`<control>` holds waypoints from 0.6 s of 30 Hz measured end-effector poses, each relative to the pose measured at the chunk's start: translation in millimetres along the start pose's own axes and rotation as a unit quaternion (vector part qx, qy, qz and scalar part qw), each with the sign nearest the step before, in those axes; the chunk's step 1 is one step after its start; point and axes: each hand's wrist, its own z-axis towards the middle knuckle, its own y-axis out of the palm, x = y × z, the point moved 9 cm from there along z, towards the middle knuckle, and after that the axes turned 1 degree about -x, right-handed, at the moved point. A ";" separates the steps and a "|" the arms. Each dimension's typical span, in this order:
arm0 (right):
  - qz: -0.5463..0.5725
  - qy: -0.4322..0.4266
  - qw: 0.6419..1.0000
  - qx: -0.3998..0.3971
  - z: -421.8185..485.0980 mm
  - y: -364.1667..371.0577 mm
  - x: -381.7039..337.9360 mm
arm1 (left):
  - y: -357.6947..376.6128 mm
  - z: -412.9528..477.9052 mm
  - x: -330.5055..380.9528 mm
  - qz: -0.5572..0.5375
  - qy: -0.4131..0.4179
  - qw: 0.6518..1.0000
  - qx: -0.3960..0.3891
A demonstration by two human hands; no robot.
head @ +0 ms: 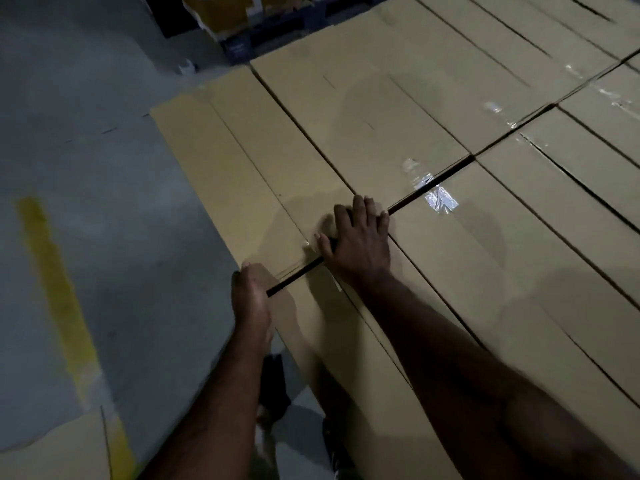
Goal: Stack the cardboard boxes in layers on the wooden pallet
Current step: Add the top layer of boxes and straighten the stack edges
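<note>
My right hand [360, 240] flat, fingers spread, straddling dark narrow gap [294, 276], fingertips on near end of long tan taped cardboard box [242, 161]; grasping nothing. My left hand [251, 299] at same box's outer near corner, thumb on top, fingers hidden over side: cannot tell if clasped. Box lies ahead of both hands, long axis running away up-left. Gap parts it from nearer tan cardboard box [318, 327] between my forearms. Guess: draw far box toward me along its length. Wooden pallet hidden beneath layer.
</note>
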 end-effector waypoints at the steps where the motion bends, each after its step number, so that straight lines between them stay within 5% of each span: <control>1: 0.005 0.011 1.000 0.001 7.4 0.5 -1.4 | 3.3 -1.3 5.3 -0.003 0.002 1.000 0.001; 8: -0.045 0.078 0.996 -0.007 17.9 24.2 10.2 | -0.3 -6.2 -20.9 -0.145 -0.115 0.983 0.004; 18: -0.054 0.113 0.992 -0.011 13.8 27.1 9.2 | 15.8 -2.0 -19.7 -0.153 -0.133 0.976 -0.081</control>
